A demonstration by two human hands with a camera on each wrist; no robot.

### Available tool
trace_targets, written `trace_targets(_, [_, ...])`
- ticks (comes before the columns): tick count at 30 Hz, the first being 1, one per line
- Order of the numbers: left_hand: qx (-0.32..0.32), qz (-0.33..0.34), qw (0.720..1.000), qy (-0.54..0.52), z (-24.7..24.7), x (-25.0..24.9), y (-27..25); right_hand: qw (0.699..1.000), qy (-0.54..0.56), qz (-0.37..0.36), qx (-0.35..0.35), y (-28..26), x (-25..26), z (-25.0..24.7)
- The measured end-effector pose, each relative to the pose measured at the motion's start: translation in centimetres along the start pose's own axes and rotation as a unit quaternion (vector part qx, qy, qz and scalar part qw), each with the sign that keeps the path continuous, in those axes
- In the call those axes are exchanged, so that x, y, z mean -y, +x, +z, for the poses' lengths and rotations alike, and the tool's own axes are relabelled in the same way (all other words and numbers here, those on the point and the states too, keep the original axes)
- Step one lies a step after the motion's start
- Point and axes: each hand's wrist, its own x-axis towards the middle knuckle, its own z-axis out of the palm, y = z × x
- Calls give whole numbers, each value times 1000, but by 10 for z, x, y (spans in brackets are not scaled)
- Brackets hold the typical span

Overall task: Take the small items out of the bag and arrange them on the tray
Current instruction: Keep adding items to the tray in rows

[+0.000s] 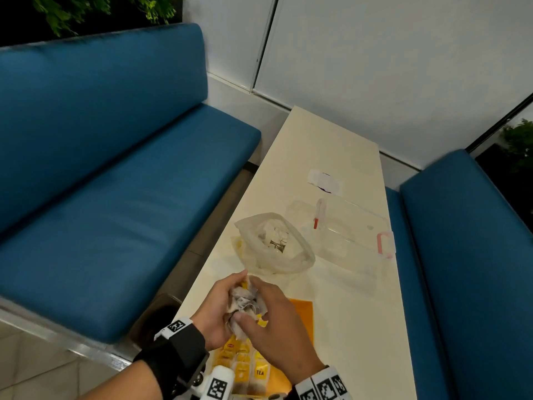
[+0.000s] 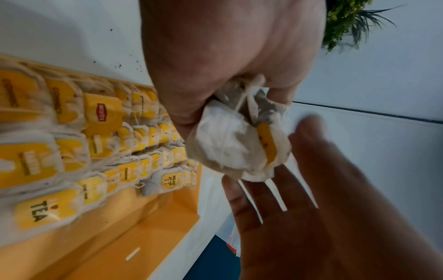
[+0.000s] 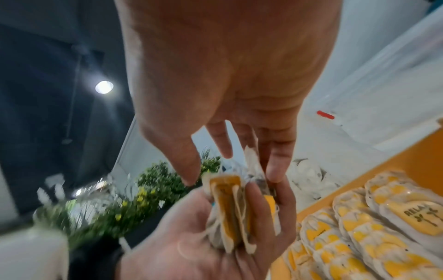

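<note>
Blue benches (image 1: 121, 180) flank our cream table (image 1: 354, 313). Our left hand (image 1: 215, 310) clutches a bunch of tea bags (image 1: 243, 303) over the orange tray (image 1: 301, 313); our right hand (image 1: 277, 327) reaches in, fingers (image 2: 268, 197) spread. Beyond lies the open plastic bag (image 1: 275, 243).

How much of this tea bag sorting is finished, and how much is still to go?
Several rows of tea bags already lie lined up on the orange tray. The left hand grips a bunch of tea bags, and the right hand reaches in to pick at it. More remain in the plastic bag, and part of the tray is bare.
</note>
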Motion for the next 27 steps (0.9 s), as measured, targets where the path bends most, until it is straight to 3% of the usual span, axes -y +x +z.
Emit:
trace_targets(5, [16, -7, 998, -56, -6, 1, 3, 984, 153, 77, -43, -1, -8, -14])
trace_targets(11, [30, -9, 998, -60, -2, 5, 4, 985, 120, 93, -84, 3, -20, -8])
trace_targets(17, [23, -9, 997, -70, -3, 4, 5, 973, 166, 107, -118, 5, -23, -15])
trace_targets(27, [21, -14, 997, -69, 4, 6, 0, 983, 119, 102, -91, 7, -19, -17])
